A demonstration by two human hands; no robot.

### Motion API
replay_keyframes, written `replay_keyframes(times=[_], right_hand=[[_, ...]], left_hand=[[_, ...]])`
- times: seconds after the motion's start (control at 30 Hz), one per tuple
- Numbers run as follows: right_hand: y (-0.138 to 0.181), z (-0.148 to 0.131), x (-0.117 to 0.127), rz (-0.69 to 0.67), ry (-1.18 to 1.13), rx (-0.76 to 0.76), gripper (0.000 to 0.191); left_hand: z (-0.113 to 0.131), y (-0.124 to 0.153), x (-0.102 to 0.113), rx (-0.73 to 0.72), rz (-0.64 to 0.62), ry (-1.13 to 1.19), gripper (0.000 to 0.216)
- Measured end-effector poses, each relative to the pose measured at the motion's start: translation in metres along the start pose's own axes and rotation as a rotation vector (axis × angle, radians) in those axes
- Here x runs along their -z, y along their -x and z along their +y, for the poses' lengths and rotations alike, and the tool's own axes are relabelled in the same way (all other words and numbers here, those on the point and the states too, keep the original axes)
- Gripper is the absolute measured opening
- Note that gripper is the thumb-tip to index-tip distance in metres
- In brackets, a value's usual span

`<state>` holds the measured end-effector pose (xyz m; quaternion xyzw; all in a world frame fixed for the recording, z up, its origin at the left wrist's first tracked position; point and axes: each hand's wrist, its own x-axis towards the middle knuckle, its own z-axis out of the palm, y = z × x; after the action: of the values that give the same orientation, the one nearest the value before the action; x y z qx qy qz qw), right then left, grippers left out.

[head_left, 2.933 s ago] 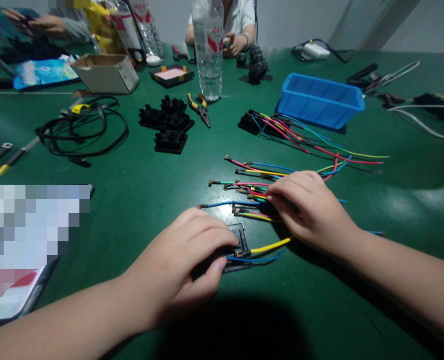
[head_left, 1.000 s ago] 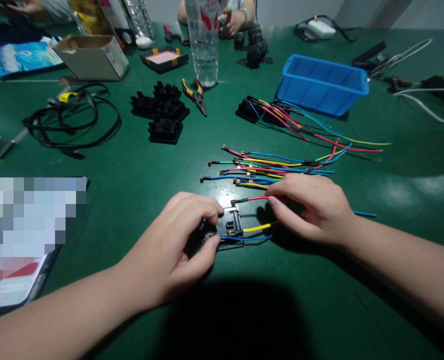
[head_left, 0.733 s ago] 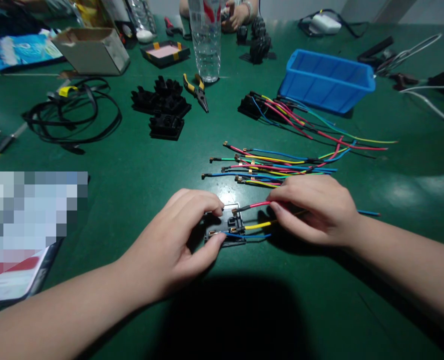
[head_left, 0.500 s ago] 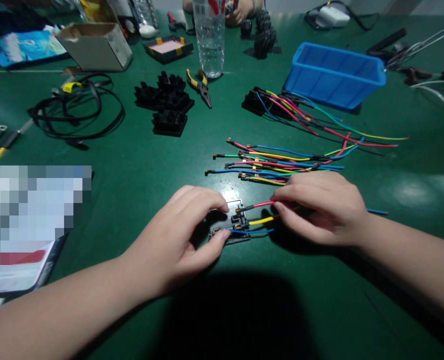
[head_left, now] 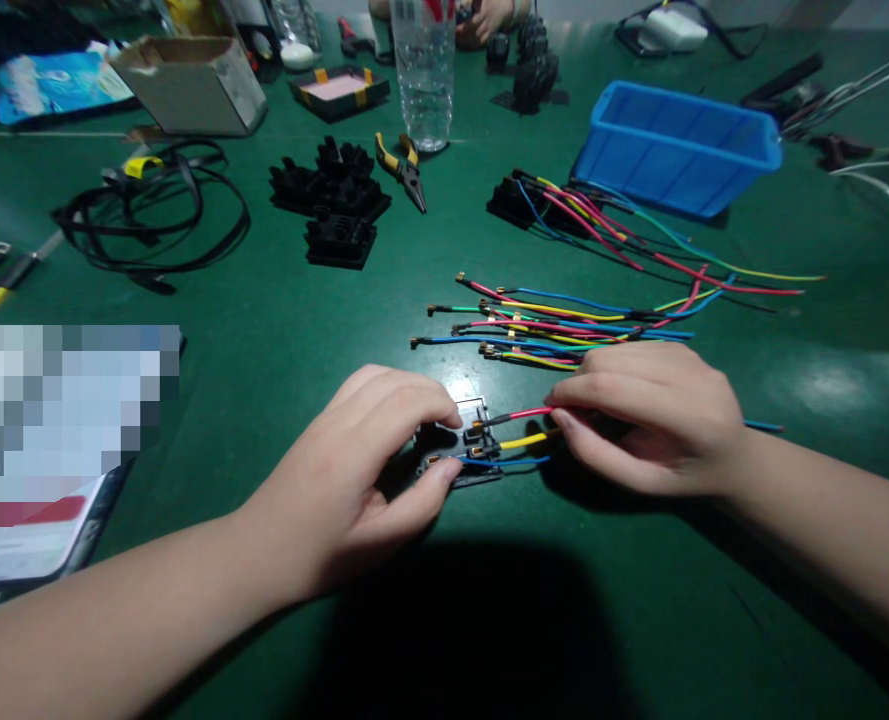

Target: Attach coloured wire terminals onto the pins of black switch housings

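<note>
While the left hand (head_left: pixel 388 440) grasps a black plastic base (head_left: pixel 478 408) just below the frame's centre, on the green counter (head_left: pixel 301 320), the right hand (head_left: pixel 654 420) has its grip pinched on a red wire (head_left: pixel 528 413), whose terminal end sits at the base's right side beside a yellow wire (head_left: pixel 523 441).

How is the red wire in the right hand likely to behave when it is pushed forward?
The red wire is probably fairly stiff over its short visible length, since it stands nearly straight out of the right hand. Being thin, it looks light, and it may bend if pushed hard.
</note>
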<state>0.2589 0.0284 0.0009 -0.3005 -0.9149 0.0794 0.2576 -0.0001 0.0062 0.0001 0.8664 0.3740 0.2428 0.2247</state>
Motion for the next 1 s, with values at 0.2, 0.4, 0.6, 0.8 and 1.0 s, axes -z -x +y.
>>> replay_keyframes(times=[0.2,0.4,0.6,0.8,1.0], right_hand=[[0.0017,0.0012,-0.0007,0.011,0.004,0.04,0.005],[0.0012,0.0015,-0.0001,0.001,-0.005,0.067,0.006],[0.0015,0.0017,-0.0002,-0.004,-0.017,0.086,0.006],[0.0021,0.0012,-0.0011,-0.013,-0.014,0.081,0.004],[0.0021,0.0007,-0.0004,-0.021,-0.024,0.081,0.004]], left_hand=[[0.0008,-0.0005,0.0002,-0.042,0.009,-0.012,0.016],[-0.0003,-0.0012,-0.0004,-0.058,0.003,-0.018,0.018],[-0.0017,-0.0002,-0.001,-0.066,0.007,-0.02,0.018],[-0.0033,0.0001,-0.0016,-0.071,0.013,-0.017,0.017],[-0.0032,-0.0001,-0.0027,-0.071,0.017,-0.009,0.018]])
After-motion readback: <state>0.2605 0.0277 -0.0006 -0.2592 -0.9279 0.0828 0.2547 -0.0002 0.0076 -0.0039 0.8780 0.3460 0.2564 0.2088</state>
